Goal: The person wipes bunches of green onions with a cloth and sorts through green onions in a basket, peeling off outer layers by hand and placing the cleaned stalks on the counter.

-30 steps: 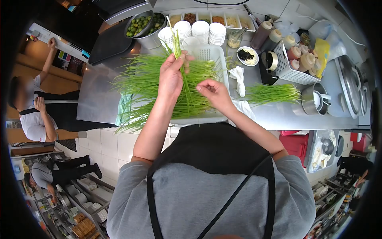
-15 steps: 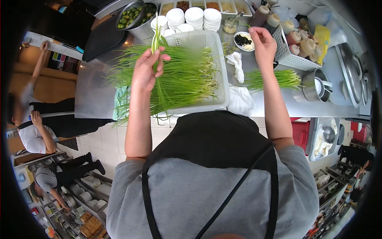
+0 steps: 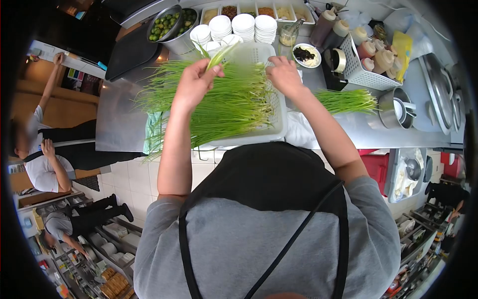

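Left grip [image 3: 195,83] pinched, I have thumb and fingers drawn together on a few green stalks [image 3: 222,55], held over the far part of the white tray [image 3: 280,122], their pale part slanting away and to the right. My right grip [image 3: 286,75] is over the tray's right edge, toward the far end, with its fingers bent; from my camera I cannot tell how far apart the fingertips are or whether anything sits between them. A thick heap of long green stalks [image 3: 219,112] lies across the tray, pale ends toward its right side and leafy tips trailing past its left. I see the tray resting on a metal table [image 3: 117,122], with a green cloth [image 3: 152,130] at its near left and a white cloth [image 3: 300,128] just beside it on the right. Farther right of the tray lie a smaller bunch of stalks [image 3: 348,101] and, next to that, a metal pot [image 3: 391,118]. Stacks of white cups [image 3: 244,29] stand just beyond the tray, green fruit [image 3: 163,25] beyond its left corner, and a small bowl [image 3: 315,62] of dark and pale food beyond its right.
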Demonstrator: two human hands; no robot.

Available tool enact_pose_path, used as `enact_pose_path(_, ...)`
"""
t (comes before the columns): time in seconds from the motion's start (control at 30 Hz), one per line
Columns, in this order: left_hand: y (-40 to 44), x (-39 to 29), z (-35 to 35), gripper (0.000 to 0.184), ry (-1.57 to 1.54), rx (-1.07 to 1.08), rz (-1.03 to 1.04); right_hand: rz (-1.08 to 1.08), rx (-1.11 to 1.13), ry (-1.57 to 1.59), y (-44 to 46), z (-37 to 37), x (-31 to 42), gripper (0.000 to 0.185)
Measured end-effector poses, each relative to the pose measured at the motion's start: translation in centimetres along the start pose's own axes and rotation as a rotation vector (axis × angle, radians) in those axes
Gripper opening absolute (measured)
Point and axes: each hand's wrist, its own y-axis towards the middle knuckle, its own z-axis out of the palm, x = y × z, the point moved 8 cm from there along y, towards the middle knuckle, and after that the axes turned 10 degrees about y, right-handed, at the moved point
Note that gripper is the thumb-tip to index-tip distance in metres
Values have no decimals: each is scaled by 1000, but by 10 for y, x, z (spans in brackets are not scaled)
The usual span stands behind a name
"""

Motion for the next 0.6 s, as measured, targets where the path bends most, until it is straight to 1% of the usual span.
enact_pose_path(0.03,-2,4,9,15,-255,99,-79,-4,-4,0,3,-11,1,10)
enact_pose_path(0.1,1,13,10,15,-245,91,-59,88,-1,264,9,-34,-6,11)
enact_pose_path(0.13,2,14,10,15,-285,99,-41,47,-85,381,9,-54,-3,13)
enact_pose_path(0.17,3,14,11,15,-327,109,-22,46,-85,382,10,-68,0,13)
enact_pose_path(0.2,5,14,12,15,-327,110,-22,43,-84,438,10,-85,5,13)
enact_pose_path(0.23,6,10,10,15,-334,61,28,42,-83,493,10,-98,9,14)
enact_pose_path(0.27,7,5,9,15,-340,13,77,27,-71,510,9,-105,13,13)
enact_pose_path(0.3,7,2,13,15,-339,15,79,29,-72,509,8,-113,17,13)
enact_pose_path(0.37,7,-12,14,14,-190,-90,149,-22,-51,624,8,-123,31,14)
enact_pose_path(0.4,7,-13,22,14,-190,-90,150,-22,-51,624,9,-124,33,14)
enact_pose_path(0.47,7,-17,42,13,-301,16,226,-79,-96,724,9,-130,38,16)
enact_pose_path(0.5,5,-21,41,13,-300,17,227,-78,-97,724,8,-128,38,16)
enact_pose_path(0.57,-1,-17,53,13,-349,157,49,103,-130,815,5,-122,24,21)
enact_pose_path(0.6,-1,-16,53,13,-349,159,48,106,-129,816,4,-122,21,21)
